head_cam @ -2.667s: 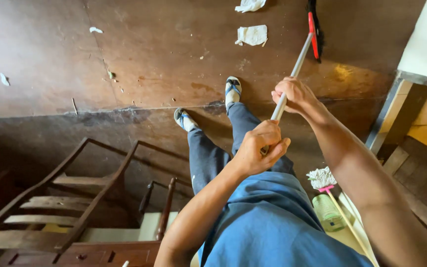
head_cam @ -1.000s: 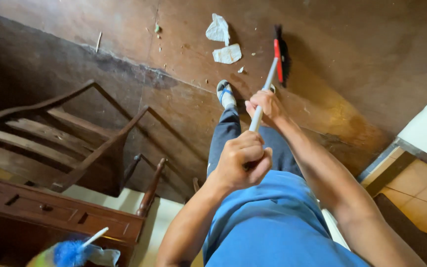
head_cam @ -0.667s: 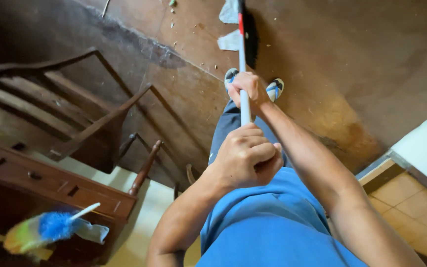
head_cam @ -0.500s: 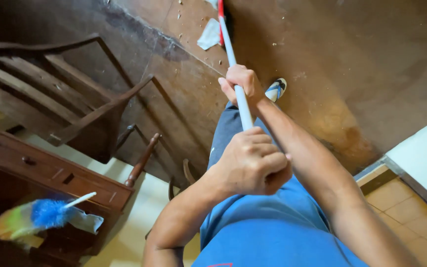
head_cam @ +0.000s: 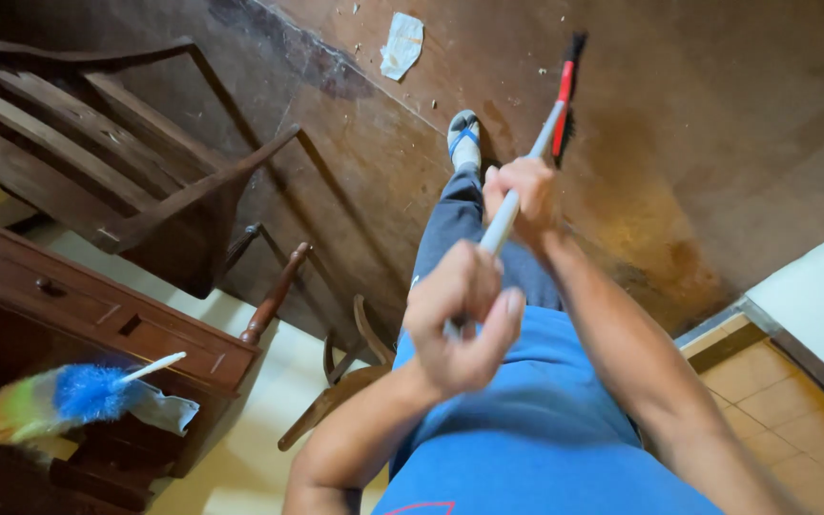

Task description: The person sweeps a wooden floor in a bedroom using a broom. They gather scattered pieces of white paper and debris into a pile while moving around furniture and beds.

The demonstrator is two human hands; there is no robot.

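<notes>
both hands are clamped on the pale handle of a broom [head_cam: 526,176], one behind the other. the left hand [head_cam: 463,319] wraps the near end of the handle close to the blue shirt, fingers curled round it, while the right hand [head_cam: 524,195] grips farther down the shaft, nearer the floor. spaced this way, the near hand likely works as a pivot and the far hand as the one that drives the head.

the broom's long axis runs from near centre up and to the right, slanting away from the body. its red and black head [head_cam: 567,95] points far right and rests low over the brown wooden floor [head_cam: 736,124], just right of a foot in a grey and blue sandal [head_cam: 463,138].

a crumpled scrap of white paper [head_cam: 401,45] lies on the floor to the far left of the head, with small crumbs scattered near it. a wooden chair [head_cam: 116,181] stands at left, and a blue and green duster [head_cam: 69,396] lies on a dark wooden desk [head_cam: 135,324] at near left.
</notes>
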